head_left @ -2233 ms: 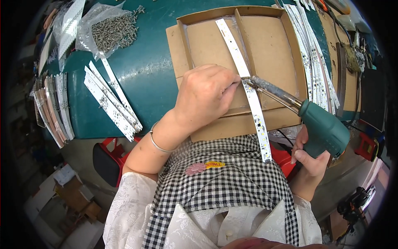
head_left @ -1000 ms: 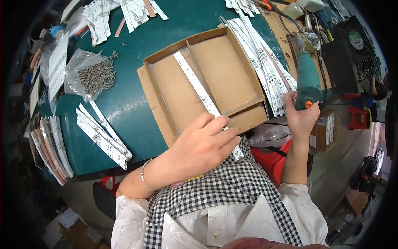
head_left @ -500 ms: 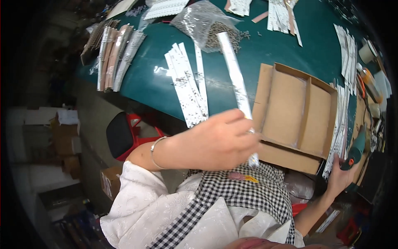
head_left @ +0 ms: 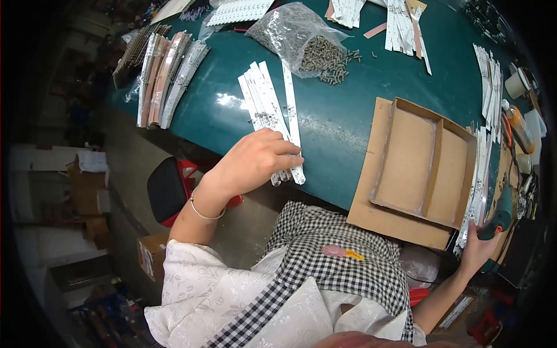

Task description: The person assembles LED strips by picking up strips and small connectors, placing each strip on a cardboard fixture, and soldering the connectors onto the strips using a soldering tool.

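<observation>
My left hand point(head_left: 250, 161) is over the near ends of a fanned pile of white strips point(head_left: 264, 98) with small dark parts on them. Its bent fingers close on the near part of a single white strip point(head_left: 291, 110) at the pile's right side, by the table edge. The thumb is hidden. At the far right, my right hand point(head_left: 477, 250) is closed around a green handheld power tool point(head_left: 502, 210) with an orange-red button. Most of the fingers on it are out of sight.
A shallow divided cardboard box point(head_left: 406, 156) lies between my hands on the green table point(head_left: 331, 124). Behind it, a plastic bag point(head_left: 284, 32) spills small screws point(head_left: 325, 58). Bundled strips point(head_left: 165, 81) lie at left, more strips point(head_left: 477, 174) at right. A red-black chair point(head_left: 168, 188) stands below.
My left hand has moved left and away from my body, bringing the raised strip down to the pile. My right hand stays at the green tool. The view has shifted slightly.
</observation>
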Demonstrator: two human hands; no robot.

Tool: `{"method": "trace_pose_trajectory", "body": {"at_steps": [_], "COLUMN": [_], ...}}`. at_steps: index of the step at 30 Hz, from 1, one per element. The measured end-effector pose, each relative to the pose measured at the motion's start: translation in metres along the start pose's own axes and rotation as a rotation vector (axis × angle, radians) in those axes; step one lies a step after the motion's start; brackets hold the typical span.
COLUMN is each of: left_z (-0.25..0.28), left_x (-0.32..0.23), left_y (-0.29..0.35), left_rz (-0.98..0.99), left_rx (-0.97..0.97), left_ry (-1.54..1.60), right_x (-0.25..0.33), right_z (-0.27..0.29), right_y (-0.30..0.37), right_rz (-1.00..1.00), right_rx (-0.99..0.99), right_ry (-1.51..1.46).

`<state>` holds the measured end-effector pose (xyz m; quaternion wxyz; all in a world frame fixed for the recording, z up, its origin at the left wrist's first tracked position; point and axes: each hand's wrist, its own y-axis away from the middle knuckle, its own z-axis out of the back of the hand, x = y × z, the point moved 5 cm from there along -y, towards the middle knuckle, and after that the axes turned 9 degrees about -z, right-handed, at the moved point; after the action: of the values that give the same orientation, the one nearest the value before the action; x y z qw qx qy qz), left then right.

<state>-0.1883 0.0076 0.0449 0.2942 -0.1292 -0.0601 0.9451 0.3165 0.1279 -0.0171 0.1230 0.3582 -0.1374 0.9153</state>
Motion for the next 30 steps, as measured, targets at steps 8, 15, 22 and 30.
{"method": "trace_pose_trajectory", "body": {"at_steps": [8, 15, 22, 30], "left_z": [0.002, 0.007, 0.006, -0.05], "left_x": [0.009, 0.007, 0.036, 0.134], "left_y": [0.003, -0.009, -0.077, -0.145], "left_rz": [0.149, 0.141, 0.115, 0.304], "left_rx": [0.115, 0.134, -0.067, -0.163], "left_ry": [0.07, 0.104, 0.016, -0.126], "right_x": [0.015, 0.055, 0.068, 0.083], "right_z": [0.02, 0.03, -0.018, -0.055], "right_y": [0.015, 0.05, 0.096, 0.114], "right_rz": [0.012, -0.013, -0.115, 0.038], "right_rx": [-0.002, 0.423, 0.45, 0.413], "right_ry": [-0.566, -0.744, -0.815, -0.733]}}
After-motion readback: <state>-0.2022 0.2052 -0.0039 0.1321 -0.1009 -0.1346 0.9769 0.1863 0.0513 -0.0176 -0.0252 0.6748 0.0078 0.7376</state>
